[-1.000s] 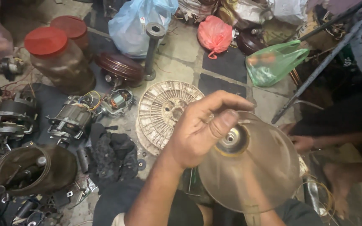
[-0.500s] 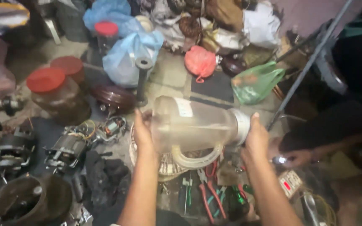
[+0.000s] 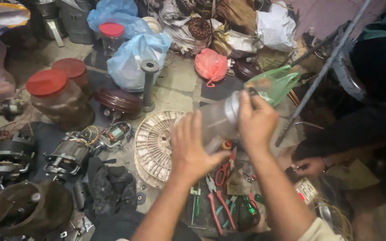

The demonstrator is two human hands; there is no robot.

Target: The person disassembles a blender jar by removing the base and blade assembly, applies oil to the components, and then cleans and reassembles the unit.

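A jar (image 3: 220, 119) sits between both hands' fingers (image 3: 192, 129) — ribbed disc (image 3: 155, 143) just left, pliers (image 3: 217, 201) below, motors (image 3: 68, 156) farther left.

Open only over the bare patch of floor (image 3: 175, 91) between the grey post (image 3: 148, 85) and the red bag (image 3: 211, 66). Blocked left by motors (image 3: 70, 156) and red-lidded jars (image 3: 59, 100). Walled off behind by blue bags (image 3: 132, 60). Crossed on the right by a slanting metal rod (image 3: 322, 71) and another person's hand (image 3: 309, 166). Crowded underneath by pliers and scissors (image 3: 222, 192) beside the ribbed white disc (image 3: 155, 143).
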